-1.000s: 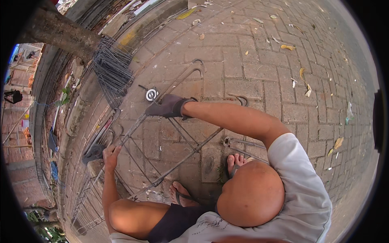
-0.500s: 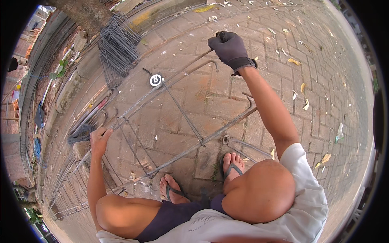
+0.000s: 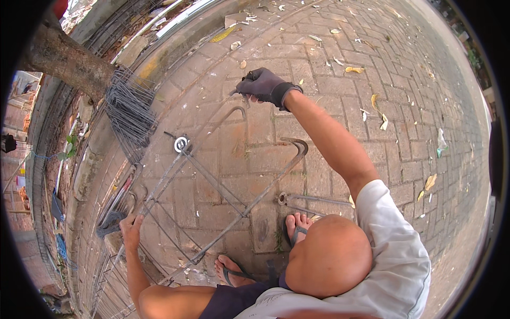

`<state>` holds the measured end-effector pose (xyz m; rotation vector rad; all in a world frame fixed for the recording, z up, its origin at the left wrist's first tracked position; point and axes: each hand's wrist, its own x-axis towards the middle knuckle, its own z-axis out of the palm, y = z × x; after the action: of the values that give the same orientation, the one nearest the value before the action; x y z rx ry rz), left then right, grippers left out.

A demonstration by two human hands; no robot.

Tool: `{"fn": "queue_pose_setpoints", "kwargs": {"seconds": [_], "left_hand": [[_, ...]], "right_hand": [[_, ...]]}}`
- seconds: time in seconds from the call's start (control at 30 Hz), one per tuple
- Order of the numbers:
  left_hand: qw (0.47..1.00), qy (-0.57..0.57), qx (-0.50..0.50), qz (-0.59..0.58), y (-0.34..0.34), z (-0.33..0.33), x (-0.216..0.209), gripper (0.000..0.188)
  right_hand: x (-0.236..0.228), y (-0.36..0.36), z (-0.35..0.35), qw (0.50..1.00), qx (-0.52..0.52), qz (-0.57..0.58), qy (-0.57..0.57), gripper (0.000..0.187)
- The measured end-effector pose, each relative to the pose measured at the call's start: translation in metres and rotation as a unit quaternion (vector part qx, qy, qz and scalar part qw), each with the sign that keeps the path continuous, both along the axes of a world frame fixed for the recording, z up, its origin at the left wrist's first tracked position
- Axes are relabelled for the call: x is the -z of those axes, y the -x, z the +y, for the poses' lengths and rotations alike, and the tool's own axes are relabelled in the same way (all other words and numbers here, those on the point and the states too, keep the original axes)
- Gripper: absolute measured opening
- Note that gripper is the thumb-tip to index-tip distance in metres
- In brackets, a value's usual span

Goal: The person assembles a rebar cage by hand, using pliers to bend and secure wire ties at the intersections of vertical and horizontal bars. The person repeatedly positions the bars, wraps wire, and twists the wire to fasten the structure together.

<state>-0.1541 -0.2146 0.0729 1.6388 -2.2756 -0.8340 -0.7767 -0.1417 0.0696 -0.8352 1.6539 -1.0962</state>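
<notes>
One fisheye view faces down from the person's head, over near knees (image 3: 330, 260) toward a steel frame (image 3: 245, 215).

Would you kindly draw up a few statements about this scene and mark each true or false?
1. The right hand wears a dark glove. True.
2. The left hand is gloved too. False: it is bare.
3. The left hand is on the metal frame. True.
4. Every bar end in view is straight. False: at least two curve into hooks.
5. Yellow leaves lie on the paving. True.
6. Both feet are without sandals. False: sandals are on both.
</notes>
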Motion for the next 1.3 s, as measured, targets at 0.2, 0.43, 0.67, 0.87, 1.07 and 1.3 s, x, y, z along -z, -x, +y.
{"fn": "queue_pose_setpoints", "kwargs": {"seconds": [0.2,0.43,0.67,0.87,1.07,1.3], "left_hand": [[1.000,0.009,0.021,0.010,-0.003,-0.001,0.001,0.044],[0.999,0.002,0.041,0.011,-0.017,-0.011,0.013,0.047],[0.999,-0.018,0.042,0.023,-0.028,-0.011,0.007,0.048],[0.999,-0.012,0.034,0.038,-0.025,-0.006,0.000,0.050],[0.999,-0.018,0.035,0.028,-0.017,-0.006,-0.004,0.050],[0.998,-0.025,0.046,0.028,-0.015,-0.011,-0.001,0.052]], "right_hand": [[0.012,-0.013,-0.009,0.999,-0.032,0.027,-0.031,0.026],[0.006,-0.019,-0.006,0.998,-0.053,0.038,-0.025,0.027],[0.004,-0.026,-0.014,0.994,-0.084,0.051,-0.043,0.026],[0.006,-0.023,-0.019,0.997,-0.069,0.036,-0.027,0.023],[0.005,-0.014,-0.020,0.995,-0.088,0.022,-0.027,0.021],[0.004,-0.011,-0.021,0.994,-0.084,0.072,-0.025,0.021]]}}
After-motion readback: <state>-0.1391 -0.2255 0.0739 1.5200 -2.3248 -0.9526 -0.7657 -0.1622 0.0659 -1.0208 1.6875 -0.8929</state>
